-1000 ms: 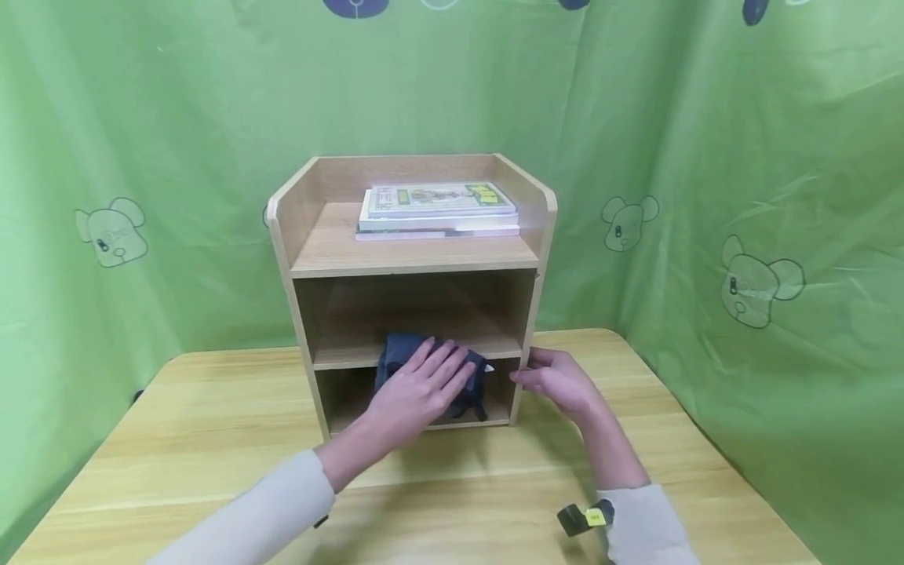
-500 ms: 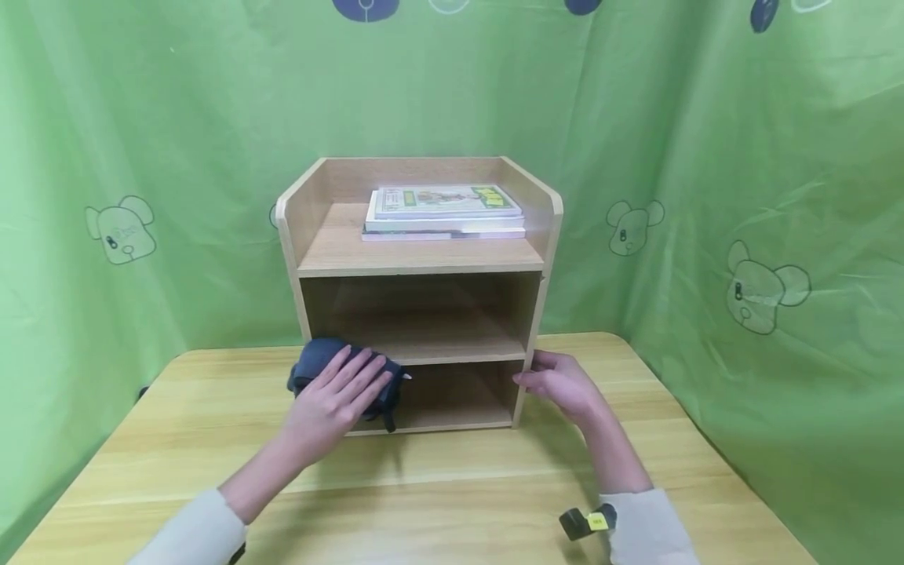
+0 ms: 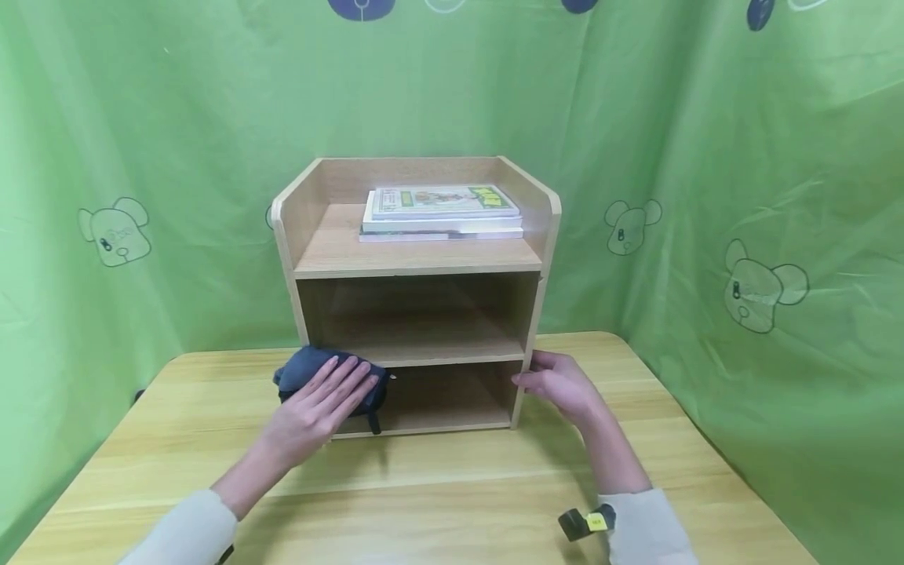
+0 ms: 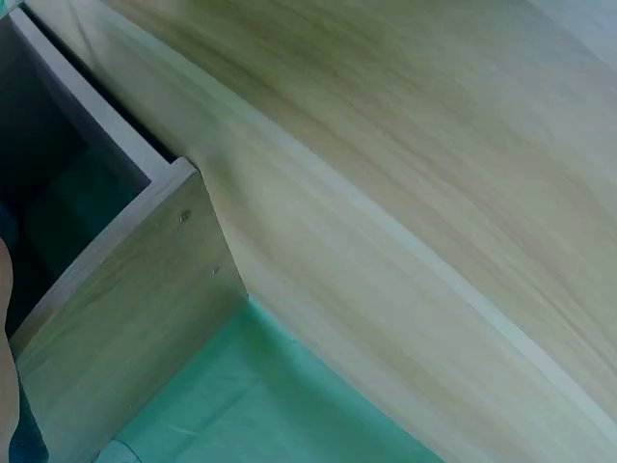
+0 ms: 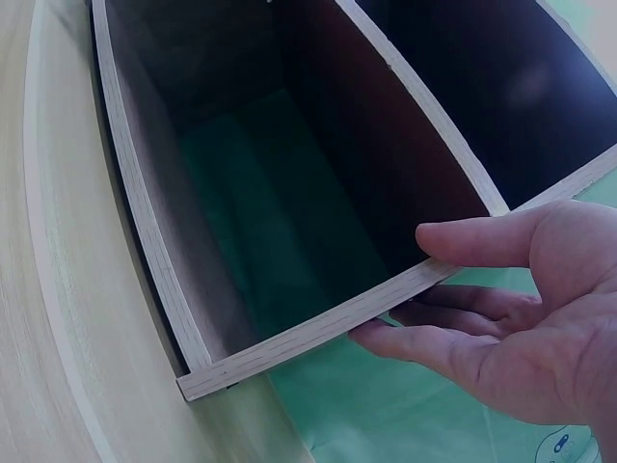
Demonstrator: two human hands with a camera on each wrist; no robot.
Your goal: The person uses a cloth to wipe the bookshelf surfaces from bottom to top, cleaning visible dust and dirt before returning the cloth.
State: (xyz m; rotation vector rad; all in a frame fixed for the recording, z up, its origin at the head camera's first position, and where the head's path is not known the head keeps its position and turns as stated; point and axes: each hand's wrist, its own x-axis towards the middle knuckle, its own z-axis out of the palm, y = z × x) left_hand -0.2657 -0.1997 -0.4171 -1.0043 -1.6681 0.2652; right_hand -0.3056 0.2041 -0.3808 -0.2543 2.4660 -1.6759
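A dark blue cloth pouch with a short hanging strap is in front of the shelf's lower left side. My left hand holds it, fingers laid over its front and thumb hidden. In the left wrist view only a sliver of this hand shows at the left edge. A light wooden shelf unit stands on the table, with two open compartments below its top. My right hand grips the front edge of its right side panel. In the right wrist view the thumb is on the inner side and the fingers are outside.
Several books lie stacked on the shelf's top board, between raised side panels. The wooden table extends around the unit. A green curtain with bear-like drawings hangs behind and at both sides.
My left hand has carried the pouch leftward from the lower compartment's front to the shelf's left side, dropping slightly at the end. My right hand keeps its grip on the side panel.
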